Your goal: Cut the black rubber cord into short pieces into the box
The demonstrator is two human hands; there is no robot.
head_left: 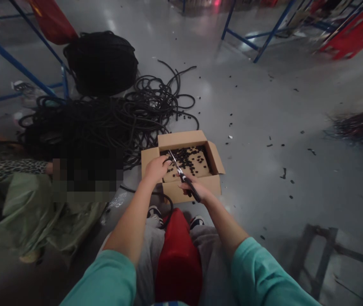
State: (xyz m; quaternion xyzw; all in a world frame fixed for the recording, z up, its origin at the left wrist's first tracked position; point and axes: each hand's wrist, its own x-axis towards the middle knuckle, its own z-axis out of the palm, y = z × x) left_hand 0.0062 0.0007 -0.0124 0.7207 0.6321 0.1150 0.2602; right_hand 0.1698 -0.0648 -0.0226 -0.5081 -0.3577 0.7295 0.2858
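An open cardboard box (183,138) stands on the floor in front of me, with many small black cut pieces (186,158) in it. Over its left part, my left hand (156,169) pinches a black cord (168,199), which loops down in front of the box. My right hand (197,187) is closed round the black handles of a pair of scissors (181,173). The scissor blades point up and left over the box, close to my left fingertips. Whether the blades touch the cord is too small to tell.
Tangled black tubing (130,110) and a large black bundle (101,63) lie to the left. Another person in patterned sleeves (15,168) is at the far left. A red seat (178,263) is between my legs. Blue metal frames (248,36) stand behind; scraps dot the floor.
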